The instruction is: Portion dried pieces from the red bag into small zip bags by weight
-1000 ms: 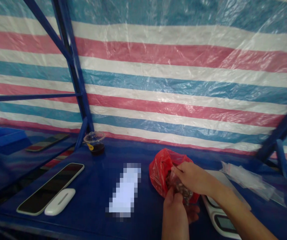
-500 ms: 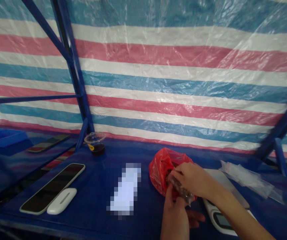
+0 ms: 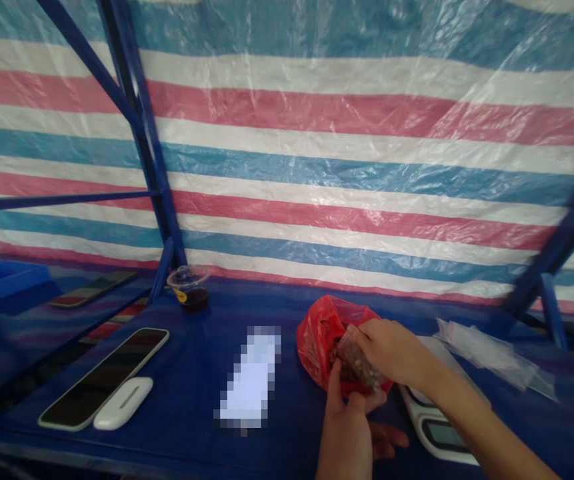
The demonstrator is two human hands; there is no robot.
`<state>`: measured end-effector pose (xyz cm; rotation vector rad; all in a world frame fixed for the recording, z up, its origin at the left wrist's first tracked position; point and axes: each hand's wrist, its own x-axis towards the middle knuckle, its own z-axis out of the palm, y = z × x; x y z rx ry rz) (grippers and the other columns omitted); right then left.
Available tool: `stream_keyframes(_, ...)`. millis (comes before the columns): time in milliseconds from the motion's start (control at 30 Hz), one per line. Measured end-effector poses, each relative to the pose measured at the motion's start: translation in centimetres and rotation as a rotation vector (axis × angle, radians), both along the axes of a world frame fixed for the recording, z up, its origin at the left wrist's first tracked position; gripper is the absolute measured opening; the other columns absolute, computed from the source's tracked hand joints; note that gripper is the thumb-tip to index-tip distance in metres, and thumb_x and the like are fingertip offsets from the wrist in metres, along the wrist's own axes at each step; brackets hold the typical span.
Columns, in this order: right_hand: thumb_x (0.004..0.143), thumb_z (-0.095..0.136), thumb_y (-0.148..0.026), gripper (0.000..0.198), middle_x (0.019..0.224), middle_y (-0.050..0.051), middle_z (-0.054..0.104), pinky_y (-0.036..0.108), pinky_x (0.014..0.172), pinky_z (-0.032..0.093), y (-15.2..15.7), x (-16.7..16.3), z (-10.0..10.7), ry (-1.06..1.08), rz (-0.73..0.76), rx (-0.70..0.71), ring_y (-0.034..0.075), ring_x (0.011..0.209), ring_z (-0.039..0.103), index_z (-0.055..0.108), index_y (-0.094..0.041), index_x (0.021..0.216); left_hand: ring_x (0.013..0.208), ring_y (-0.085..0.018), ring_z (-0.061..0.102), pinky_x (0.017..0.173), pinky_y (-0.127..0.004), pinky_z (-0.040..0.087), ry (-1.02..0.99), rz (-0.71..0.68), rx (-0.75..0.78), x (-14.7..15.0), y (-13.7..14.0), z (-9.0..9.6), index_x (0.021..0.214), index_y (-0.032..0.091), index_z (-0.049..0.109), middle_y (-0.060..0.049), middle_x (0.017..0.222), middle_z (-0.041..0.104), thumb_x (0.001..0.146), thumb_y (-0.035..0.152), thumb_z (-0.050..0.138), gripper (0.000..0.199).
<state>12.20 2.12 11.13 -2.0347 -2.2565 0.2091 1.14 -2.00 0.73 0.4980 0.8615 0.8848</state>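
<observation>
A red plastic bag stands open on the blue table, with dark brown bits inside whose kind I cannot make out. Over its mouth lies a small clear plastic bag partly filled with similar brown bits. My right hand pinches the clear bag's upper end inside the red bag. From below, my left hand supports the clear bag's lower end between thumb and forefinger, its forefinger reaching to the brown bits and its other fingers loose underneath. Beside my right forearm sits a white digital scale, partly covered by the arm.
Several flat clear zip bags lie at the right. Left of centre is a blurred-out bright rectangle. A phone, a white earbud case and a lidded cup with dark liquid stand further left, near a blue metal post.
The clear bag has turned slightly, and more of its brown contents shows. My right hand has shifted a little with it; my left forefinger points more upward into the red bag.
</observation>
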Motion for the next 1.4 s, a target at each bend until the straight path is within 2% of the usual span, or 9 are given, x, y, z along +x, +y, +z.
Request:
stream_keyframes(133, 0.109, 0.036, -0.029, 0.052, 0.085, 0.012, 0.080, 0.030, 0.064, 0.039, 0.0, 0.1, -0.2, 0.038, 0.014, -0.014, 0.021, 0.073, 0.071, 0.078, -0.016, 0.082, 0.055, -0.019, 0.074, 0.048, -0.023, 0.047, 0.007, -0.020, 0.017, -0.1, -0.1, 0.4, 0.166, 0.023, 0.029, -0.015, 0.112, 0.079, 0.080, 0.028, 0.074, 0.098)
stream_keyframes(333, 0.105, 0.045, -0.026, 0.043, 0.082, 0.009, 0.079, 0.029, 0.061, 0.036, 0.1, 0.6, -0.6, 0.059, 0.015, -0.023, 0.019, 0.071, 0.069, 0.076, -0.017, 0.078, 0.054, -0.017, 0.073, 0.047, -0.022, 0.045, 0.011, -0.032, 0.043, 0.0, -0.4, 1.1, 0.169, 0.030, 0.021, -0.011, 0.112, 0.079, 0.076, 0.023, 0.075, 0.108)
stream_keyframes(533, 0.102, 0.049, -0.029, 0.038, 0.074, 0.004, 0.075, 0.028, 0.059, 0.034, -0.1, 0.8, -0.6, 0.175, 0.022, 0.014, 0.017, 0.067, 0.066, 0.073, -0.019, 0.073, 0.053, -0.019, 0.072, 0.045, -0.023, 0.044, 0.008, 0.011, 0.003, 0.3, -0.3, 0.7, 0.167, 0.024, 0.026, -0.015, 0.113, 0.079, 0.081, 0.027, 0.070, 0.097)
stream_keyframes(667, 0.103, 0.048, -0.031, 0.040, 0.074, 0.004, 0.076, 0.028, 0.060, 0.034, -0.4, 0.6, -0.5, 0.191, 0.013, 0.026, 0.017, 0.068, 0.067, 0.073, -0.019, 0.073, 0.051, -0.017, 0.071, 0.046, -0.022, 0.044, -0.023, -0.029, 0.010, 0.2, -0.1, 1.0, 0.166, 0.022, 0.028, -0.015, 0.114, 0.079, 0.082, 0.025, 0.066, 0.092)
stream_keyframes(933, 0.103, 0.048, -0.029, 0.039, 0.077, 0.003, 0.077, 0.029, 0.062, 0.033, -0.7, 0.7, -0.1, 0.162, -0.004, 0.044, 0.017, 0.066, 0.067, 0.076, -0.021, 0.078, 0.052, -0.017, 0.073, 0.045, -0.021, 0.042, 0.033, -0.034, 0.071, 0.1, -0.2, 1.4, 0.170, 0.031, 0.009, -0.010, 0.117, 0.080, 0.074, 0.020, 0.070, 0.115)
stream_keyframes(1033, 0.102, 0.048, -0.026, 0.038, 0.078, 0.004, 0.078, 0.029, 0.063, 0.034, -0.6, 0.9, -0.4, 0.142, -0.022, 0.080, 0.018, 0.069, 0.068, 0.075, -0.021, 0.076, 0.049, -0.018, 0.072, 0.043, -0.022, 0.041, 0.047, -0.032, 0.015, 0.3, -0.2, 1.5, 0.169, 0.025, 0.012, -0.011, 0.106, 0.081, 0.077, 0.021, 0.067, 0.108)
stream_keyframes(1133, 0.102, 0.047, -0.027, 0.040, 0.076, 0.004, 0.077, 0.029, 0.062, 0.033, -0.6, 0.9, -0.6, 0.152, -0.010, 0.086, 0.018, 0.069, 0.067, 0.073, -0.021, 0.072, 0.043, -0.017, 0.069, 0.040, -0.022, 0.040, 0.037, -0.020, -0.036, 0.4, -0.1, 1.8, 0.164, 0.016, 0.025, -0.013, 0.105, 0.080, 0.082, 0.022, 0.060, 0.089)
stream_keyframes(1267, 0.102, 0.046, -0.029, 0.040, 0.075, 0.003, 0.076, 0.028, 0.059, 0.035, -0.8, 1.0, -0.7, 0.230, 0.008, 0.079, 0.017, 0.065, 0.066, 0.073, -0.021, 0.073, 0.044, -0.015, 0.070, 0.040, -0.020, 0.040, 0.026, -0.044, -0.006, 0.2, 0.2, 2.1, 0.160, 0.020, 0.038, -0.013, 0.111, 0.079, 0.086, 0.022, 0.059, 0.076)
stream_keyframes(1400, 0.101, 0.047, -0.035, 0.038, 0.085, 0.005, 0.080, 0.028, 0.064, 0.046, -1.3, 1.3, -0.5, 0.391, 0.021, 0.093, 0.021, 0.075, 0.072, 0.079, -0.022, 0.084, 0.046, -0.015, 0.071, 0.041, -0.021, 0.040, 0.070, -0.049, 0.023, 0.0, 0.2, 2.2, 0.167, 0.025, 0.025, -0.014, 0.121, 0.077, 0.089, 0.019, 0.054, 0.084)
